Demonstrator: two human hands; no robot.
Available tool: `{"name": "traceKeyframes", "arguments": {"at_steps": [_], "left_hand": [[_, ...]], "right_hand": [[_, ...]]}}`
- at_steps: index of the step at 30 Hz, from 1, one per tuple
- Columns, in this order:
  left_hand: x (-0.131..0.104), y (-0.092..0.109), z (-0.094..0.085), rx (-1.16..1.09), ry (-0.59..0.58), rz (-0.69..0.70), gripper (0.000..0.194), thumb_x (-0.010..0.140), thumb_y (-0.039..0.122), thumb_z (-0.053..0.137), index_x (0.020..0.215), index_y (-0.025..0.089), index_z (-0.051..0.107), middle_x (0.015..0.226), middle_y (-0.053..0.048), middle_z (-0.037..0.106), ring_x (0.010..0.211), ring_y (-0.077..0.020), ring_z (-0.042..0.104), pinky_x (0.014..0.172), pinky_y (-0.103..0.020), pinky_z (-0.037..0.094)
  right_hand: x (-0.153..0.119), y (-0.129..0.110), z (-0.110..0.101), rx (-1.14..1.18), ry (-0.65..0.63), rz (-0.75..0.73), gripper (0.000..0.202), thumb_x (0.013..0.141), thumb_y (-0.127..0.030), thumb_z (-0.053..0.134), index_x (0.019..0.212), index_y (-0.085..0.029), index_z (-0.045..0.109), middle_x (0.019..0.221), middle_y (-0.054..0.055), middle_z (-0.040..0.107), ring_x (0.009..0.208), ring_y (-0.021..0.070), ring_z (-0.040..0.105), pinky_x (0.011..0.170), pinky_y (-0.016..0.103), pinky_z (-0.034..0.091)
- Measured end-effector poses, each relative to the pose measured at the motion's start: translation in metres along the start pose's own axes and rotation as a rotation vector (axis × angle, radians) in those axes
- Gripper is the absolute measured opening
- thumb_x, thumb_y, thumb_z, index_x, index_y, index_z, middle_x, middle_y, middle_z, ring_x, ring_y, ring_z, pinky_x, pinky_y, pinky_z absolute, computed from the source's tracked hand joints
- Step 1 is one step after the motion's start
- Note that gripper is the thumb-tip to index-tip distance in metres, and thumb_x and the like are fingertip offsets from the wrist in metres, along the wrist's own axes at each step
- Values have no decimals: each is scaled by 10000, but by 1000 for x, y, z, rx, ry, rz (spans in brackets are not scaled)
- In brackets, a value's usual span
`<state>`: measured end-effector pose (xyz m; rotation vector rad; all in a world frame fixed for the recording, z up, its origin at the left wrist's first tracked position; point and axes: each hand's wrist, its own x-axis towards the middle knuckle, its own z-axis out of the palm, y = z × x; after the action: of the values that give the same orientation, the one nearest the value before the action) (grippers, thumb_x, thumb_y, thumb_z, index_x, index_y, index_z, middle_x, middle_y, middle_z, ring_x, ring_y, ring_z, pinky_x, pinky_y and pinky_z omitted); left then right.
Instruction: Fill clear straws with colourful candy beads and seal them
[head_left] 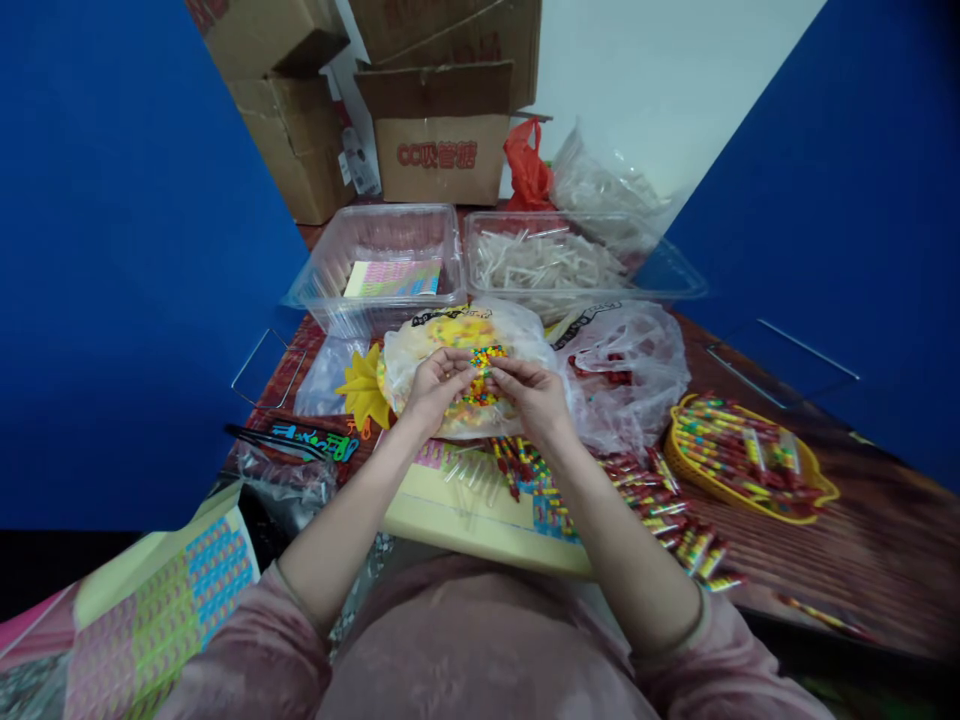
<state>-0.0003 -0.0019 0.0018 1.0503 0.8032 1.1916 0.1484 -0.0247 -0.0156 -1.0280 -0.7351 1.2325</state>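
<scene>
Near the middle of the counter's near edge, our left hand and right hand work at candies over the bag, fingers pinched, grip unclear, seemingly needing steady fingertips next.

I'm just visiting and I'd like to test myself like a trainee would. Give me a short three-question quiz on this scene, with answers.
1. What lies in the clear plastic tub at the back left?
A) a pair of scissors
B) a multicoloured printed paper sheet
C) a green apple

2. True or false: the yellow plastic basket is on the person's right, beyond the right hand.

3. Fill in the missing word: the right hand and the left hand are held over a whitish, translucent plastic ____.

Key: 1. B; 2. True; 3. bag
</scene>
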Motion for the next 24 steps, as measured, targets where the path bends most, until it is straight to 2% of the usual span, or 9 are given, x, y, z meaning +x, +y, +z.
{"name": "traceKeyframes", "arguments": {"at_steps": [8, 11, 15, 17, 19, 21, 22, 24], "left_hand": [[3, -7, -3, 58, 28, 124, 435, 546, 274, 904, 859, 140, 634, 778, -4, 649, 653, -81, 542, 607, -201, 416], [3, -8, -3, 85, 9, 123, 423, 575, 285, 889, 888, 140, 644, 785, -3, 645, 656, -83, 546, 621, -206, 425], [4, -8, -3, 164, -110, 34, 439, 637, 310, 851, 999, 149, 661, 706, 19, 615, 587, -88, 529, 559, -212, 408], [5, -8, -3, 199, -143, -10, 413, 704, 335, 801, 1043, 141, 667, 655, 21, 600, 545, -90, 513, 512, -209, 383], [5, -7, -4, 198, -114, -26, 409, 762, 357, 746, 1094, 134, 662, 656, 16, 601, 528, -89, 514, 480, -203, 366], [5, -6, -5, 172, -71, -15, 423, 785, 370, 722, 1131, 140, 642, 682, 15, 602, 537, -92, 535, 466, -198, 369], [5, -5, -5, 157, -58, -4, 426, 785, 376, 725, 1132, 149, 631, 691, 18, 596, 543, -93, 543, 463, -196, 375], [4, -3, -5, 138, -59, 10, 418, 783, 399, 732, 1109, 164, 616, 699, 24, 584, 546, -92, 548, 456, -194, 385]], "right_hand": [[2, 1, -4, 46, -8, 42, 461, 410, -380, 967, 798, -205, 791, 712, 8, 760, 627, 149, 694, 687, 303, 616], [4, 4, -6, 40, -2, 27, 444, 417, -379, 964, 787, -209, 787, 720, 6, 760, 636, 153, 692, 700, 315, 616], [4, 4, -4, -76, -59, -81, 379, 550, -428, 911, 839, -220, 784, 783, 13, 768, 673, 163, 694, 729, 340, 606], [3, 1, -5, -232, -79, -233, 338, 660, -476, 839, 866, -215, 780, 819, 31, 768, 717, 184, 698, 734, 351, 592], [3, -5, -12, -427, -5, -441, 310, 776, -492, 742, 896, -208, 774, 872, 53, 766, 802, 203, 701, 764, 347, 572], [8, -11, -30, -579, 143, -593, 315, 862, -487, 651, 938, -200, 755, 909, 65, 758, 841, 204, 691, 777, 331, 554], [12, -13, -43, -632, 214, -622, 324, 892, -482, 611, 963, -193, 738, 919, 69, 753, 834, 200, 684, 768, 324, 548], [26, -16, -74, -760, 318, -585, 325, 930, -451, 544, 1011, -174, 694, 915, 78, 742, 789, 192, 669, 734, 311, 540]]}}
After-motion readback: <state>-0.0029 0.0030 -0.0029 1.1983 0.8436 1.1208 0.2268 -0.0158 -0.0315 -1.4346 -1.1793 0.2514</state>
